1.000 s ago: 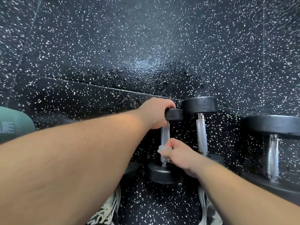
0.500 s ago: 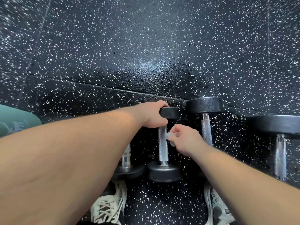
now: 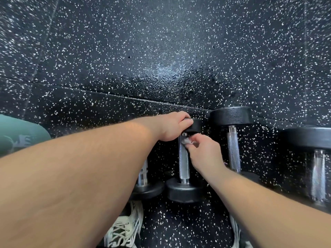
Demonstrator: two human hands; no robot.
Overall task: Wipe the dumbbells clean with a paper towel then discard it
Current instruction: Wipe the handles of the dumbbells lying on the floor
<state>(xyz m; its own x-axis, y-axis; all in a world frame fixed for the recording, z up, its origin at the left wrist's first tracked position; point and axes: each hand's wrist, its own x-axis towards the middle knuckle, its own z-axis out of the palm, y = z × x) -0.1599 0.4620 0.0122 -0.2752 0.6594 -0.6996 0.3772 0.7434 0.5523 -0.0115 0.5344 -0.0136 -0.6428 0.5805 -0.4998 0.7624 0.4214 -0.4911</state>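
A small dumbbell (image 3: 183, 161) with black ends and a knurled chrome handle lies on the speckled black floor in the middle of the head view. My left hand (image 3: 174, 127) grips its far black end. My right hand (image 3: 202, 151) pinches a small crumpled white paper towel (image 3: 186, 141) against the top of the handle, just under that far end. A second dumbbell (image 3: 232, 149) lies to the right, and a larger one (image 3: 317, 169) sits at the right edge. Another dumbbell (image 3: 145, 179) is mostly hidden under my left forearm.
The floor is black rubber with white specks and a seam (image 3: 107, 93) running across it. A green rolled mat (image 3: 19, 135) lies at the left edge. My two white shoes (image 3: 123, 230) show at the bottom, close to the dumbbells' near ends.
My right hand has slid the paper towel up the chrome handle from near its lower end to just below the far end. My left hand has kept its hold on that end.
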